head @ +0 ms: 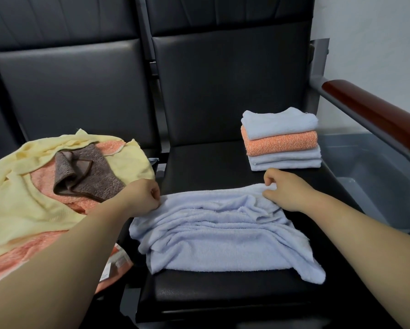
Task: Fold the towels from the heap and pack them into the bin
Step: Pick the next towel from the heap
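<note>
Head view: light blue towel (218, 231) lies rumpled on the dark surface (211, 162) in the lower centre of the frame, its long axis running left to right. Both hands sit at its far edge, one at each end. The left hand (144, 195) pinches the far left corner and the right hand (284, 191) the far right, fingers curled on cloth. Most of the towel lies below them, toward the person. The heap (32, 186) is at left, just beside the left hand; the folded stack (280, 138) and grey bin (365, 167) are at right, nearer the right hand.
</note>
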`<state>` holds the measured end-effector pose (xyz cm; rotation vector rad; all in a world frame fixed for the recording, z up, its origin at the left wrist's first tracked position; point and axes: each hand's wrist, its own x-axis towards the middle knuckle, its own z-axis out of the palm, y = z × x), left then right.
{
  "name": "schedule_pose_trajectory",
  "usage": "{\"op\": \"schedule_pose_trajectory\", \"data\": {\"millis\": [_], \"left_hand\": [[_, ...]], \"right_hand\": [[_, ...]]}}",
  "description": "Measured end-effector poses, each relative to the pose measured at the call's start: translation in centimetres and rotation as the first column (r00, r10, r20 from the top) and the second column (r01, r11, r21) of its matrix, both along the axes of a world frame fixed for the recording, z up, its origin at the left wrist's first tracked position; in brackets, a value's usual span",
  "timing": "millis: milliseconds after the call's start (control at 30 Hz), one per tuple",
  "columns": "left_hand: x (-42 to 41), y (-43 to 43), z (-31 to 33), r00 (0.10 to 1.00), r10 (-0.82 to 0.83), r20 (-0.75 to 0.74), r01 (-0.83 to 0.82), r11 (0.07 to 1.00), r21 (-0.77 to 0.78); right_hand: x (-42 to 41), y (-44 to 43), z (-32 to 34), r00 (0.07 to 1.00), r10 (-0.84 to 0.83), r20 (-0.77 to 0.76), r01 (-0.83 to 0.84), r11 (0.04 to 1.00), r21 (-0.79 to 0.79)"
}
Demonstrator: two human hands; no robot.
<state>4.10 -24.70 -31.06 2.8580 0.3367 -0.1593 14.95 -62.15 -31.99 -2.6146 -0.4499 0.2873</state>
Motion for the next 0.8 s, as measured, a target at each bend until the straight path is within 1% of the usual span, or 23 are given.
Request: {"op": "schedule_pose_trajectory", "data": {"millis": [233, 333, 433, 533, 700, 800], "left_hand": [[0.12, 0.18, -0.05, 0.998, 0.058, 0.003, -0.058, 0.998, -0.002], [0.06, 0.21, -0.05, 0.998, 0.052, -0.021, -0.052, 0.999, 0.002], [0.03, 0.33, 0.11, 0.998, 0.068, -0.011, -0.068, 0.997, -0.019], [-0.02, 0.34, 0.24, 0.998, 0.056, -0.022, -0.056, 0.998, -0.019], [-0.10, 0.38, 0.35, 0.998, 0.058, -0.037, -0.060, 0.998, -0.031], [-0.18, 0.42, 0.38, 0.998, 0.055, -0.036, -0.056, 0.998, -0.039]], "right_hand": [[0.09, 0.11, 0.06, 1.000, -0.010, -0.016, 0.010, 1.000, 0.026], [0.16, 0.25, 0.06, 1.000, -0.003, -0.003, 0.003, 1.000, -0.002], [0.29, 0.23, 0.02, 1.000, 0.004, 0.011, -0.004, 1.000, 0.008], [0.45, 0.11, -0.16, 1.000, -0.020, -0.002, 0.020, 0.999, 0.026], [0.59, 0.37, -0.62, 0.998, -0.044, 0.037, 0.044, 0.999, -0.001], [0.40, 0.55, -0.43, 0.998, -0.060, 0.028, 0.060, 0.998, -0.002]]}}
